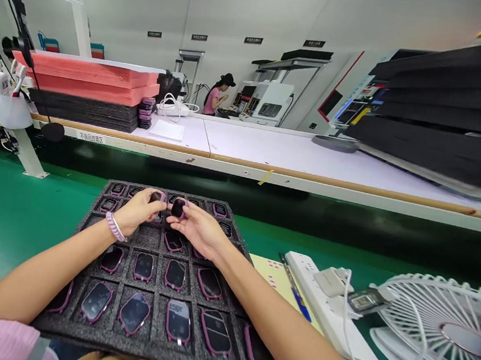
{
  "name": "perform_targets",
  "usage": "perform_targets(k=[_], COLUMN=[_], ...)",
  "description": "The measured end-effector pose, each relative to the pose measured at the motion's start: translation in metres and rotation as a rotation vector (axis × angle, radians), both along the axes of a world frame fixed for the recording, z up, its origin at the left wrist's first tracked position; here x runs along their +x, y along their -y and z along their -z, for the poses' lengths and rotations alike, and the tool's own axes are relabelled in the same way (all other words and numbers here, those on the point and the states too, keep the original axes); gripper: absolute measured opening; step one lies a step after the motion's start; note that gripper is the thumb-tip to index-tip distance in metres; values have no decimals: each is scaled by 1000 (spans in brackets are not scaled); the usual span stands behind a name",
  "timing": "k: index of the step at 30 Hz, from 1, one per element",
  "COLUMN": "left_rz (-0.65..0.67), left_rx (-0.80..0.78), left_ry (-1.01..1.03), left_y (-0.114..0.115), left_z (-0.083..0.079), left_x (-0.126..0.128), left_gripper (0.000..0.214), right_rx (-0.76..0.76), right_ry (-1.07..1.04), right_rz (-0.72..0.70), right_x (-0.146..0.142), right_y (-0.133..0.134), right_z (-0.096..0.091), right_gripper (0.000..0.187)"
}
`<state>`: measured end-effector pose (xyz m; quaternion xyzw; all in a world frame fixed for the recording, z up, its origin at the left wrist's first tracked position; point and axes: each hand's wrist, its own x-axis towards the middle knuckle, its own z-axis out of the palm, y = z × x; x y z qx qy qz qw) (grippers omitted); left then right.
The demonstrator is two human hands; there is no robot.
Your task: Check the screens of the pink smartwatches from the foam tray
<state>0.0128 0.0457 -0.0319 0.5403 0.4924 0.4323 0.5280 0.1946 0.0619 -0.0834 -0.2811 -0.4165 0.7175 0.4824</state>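
A dark grey foam tray [134, 351] lies in front of me, its square pockets holding several smartwatch-like devices with purple frames and dark screens, such as this watch body [175, 274]. Over the tray's far half, my left hand [137, 210] pinches one purple-framed watch body [157, 196] between thumb and fingers. Close beside it, my right hand [195, 224] grips a second watch body [178, 208], its dark face turned towards me. Both hands nearly meet. My right forearm hides some pockets on the right side.
Right of the tray are a yellow sheet [268, 269], a blue pen [300, 304], a white power strip [330, 309] and a white fan [443, 333]. A shelf [253, 141] behind carries pink foam [91, 81] and black trays [445, 110]. A person [218, 96] sits farther back.
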Motion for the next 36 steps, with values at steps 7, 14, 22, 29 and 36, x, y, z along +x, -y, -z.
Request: perform_targets(k=[7,14,22,29,36], left_rz=[-57,-41,-54,-76,-106], left_rx=[202,345,432,430,441], left_ry=[-226,-319,-346,-309,-367], left_y=[3,2,7,11,13], left_z=[24,37,37,36,33], left_x=[-9,-15,-15,-12,-11], left_gripper=[24,42,35,34,34], right_rx=[72,81,61,73,97], right_ry=[3,-23,-10,-33,-25], right_rz=[-143,-215,-252,-277,-267], right_x=[-1,1,1,3,4], right_y=[4,10,15,14,15], right_z=[4,3,4,2,3], right_gripper=[57,57,60,58,60])
